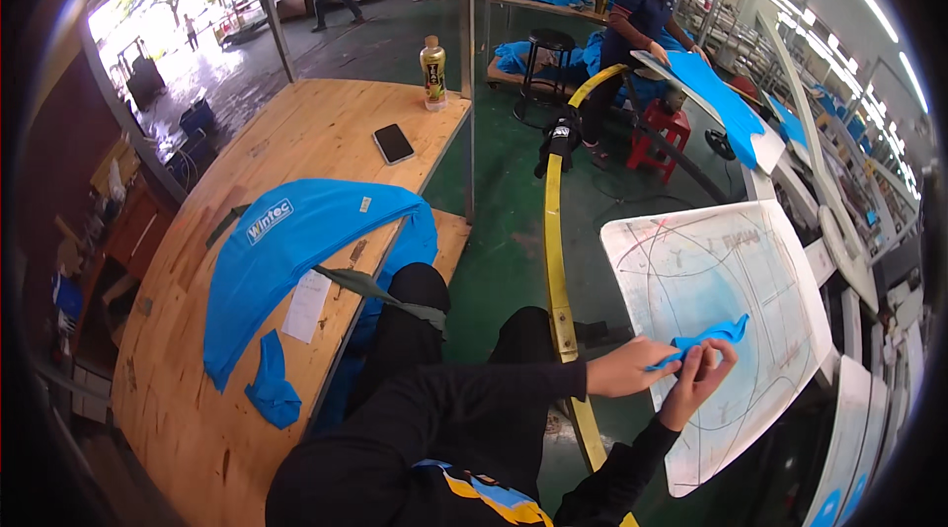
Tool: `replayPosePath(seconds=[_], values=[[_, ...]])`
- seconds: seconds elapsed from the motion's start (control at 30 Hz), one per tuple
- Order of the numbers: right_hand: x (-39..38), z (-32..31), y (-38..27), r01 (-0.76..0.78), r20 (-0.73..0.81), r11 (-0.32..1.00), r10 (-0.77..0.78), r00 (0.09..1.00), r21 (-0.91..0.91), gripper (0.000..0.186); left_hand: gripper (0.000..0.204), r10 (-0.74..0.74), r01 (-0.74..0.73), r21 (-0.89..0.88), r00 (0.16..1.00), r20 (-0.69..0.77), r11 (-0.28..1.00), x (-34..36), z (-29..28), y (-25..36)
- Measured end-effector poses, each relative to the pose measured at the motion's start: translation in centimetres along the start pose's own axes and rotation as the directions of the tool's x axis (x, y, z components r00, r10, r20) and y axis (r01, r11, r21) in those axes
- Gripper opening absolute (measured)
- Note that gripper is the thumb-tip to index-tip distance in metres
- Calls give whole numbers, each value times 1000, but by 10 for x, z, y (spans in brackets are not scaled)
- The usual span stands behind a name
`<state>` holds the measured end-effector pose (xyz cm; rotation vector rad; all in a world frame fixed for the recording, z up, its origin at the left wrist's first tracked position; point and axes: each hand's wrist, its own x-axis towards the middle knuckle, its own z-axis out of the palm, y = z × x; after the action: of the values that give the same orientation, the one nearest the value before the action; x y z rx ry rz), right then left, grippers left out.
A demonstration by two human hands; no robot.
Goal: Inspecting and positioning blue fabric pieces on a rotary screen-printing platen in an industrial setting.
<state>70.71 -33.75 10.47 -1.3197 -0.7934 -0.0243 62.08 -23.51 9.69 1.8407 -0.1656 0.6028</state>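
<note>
Both of my hands are together over a white board [780, 260] marked with drawn lines and a pale blue stain. Between them is a small blue fabric piece [726, 331]. My left hand [624, 369] pinches its near-left end, and my right hand [696, 384] has bent fingers closed on its lower edge. To my left, a large folded stack of blue fabric [326, 221] with a white printed label drapes over a wooden table's edge. Another small blue fabric piece [274, 384] lies on the wood, beside a white paper slip [307, 307].
The wooden table [188, 280] holds a phone [393, 144] and a drink bottle [434, 75]. A yellow curved metal bar [555, 250] runs between table and board. A co-worker [642, 13] handles blue fabric on another board, near a red stool [660, 139] and a black stool [546, 63].
</note>
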Motion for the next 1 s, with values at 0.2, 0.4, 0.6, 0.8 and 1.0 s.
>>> replayPosePath(seconds=[0.2,0.4,0.6,0.8,1.0], values=[[-28,66,-19,-156,246,906,60,967,392,33,29,-140,139,-176,990,9,974,-60,-64,44],[-75,143,-15,-446,571,744,107,814,497,44,33,-451,429,-179,887,-104,885,-175,-139,85],[-112,156,-14,-683,694,525,219,685,509,48,38,-787,679,-401,492,-373,615,-356,-157,168],[-98,206,-55,-719,643,406,330,691,564,46,39,-397,-105,-514,512,-762,852,-478,-136,216],[-56,356,-71,-673,708,482,142,692,561,39,41,-156,-576,-271,242,-958,771,-533,-216,215]])
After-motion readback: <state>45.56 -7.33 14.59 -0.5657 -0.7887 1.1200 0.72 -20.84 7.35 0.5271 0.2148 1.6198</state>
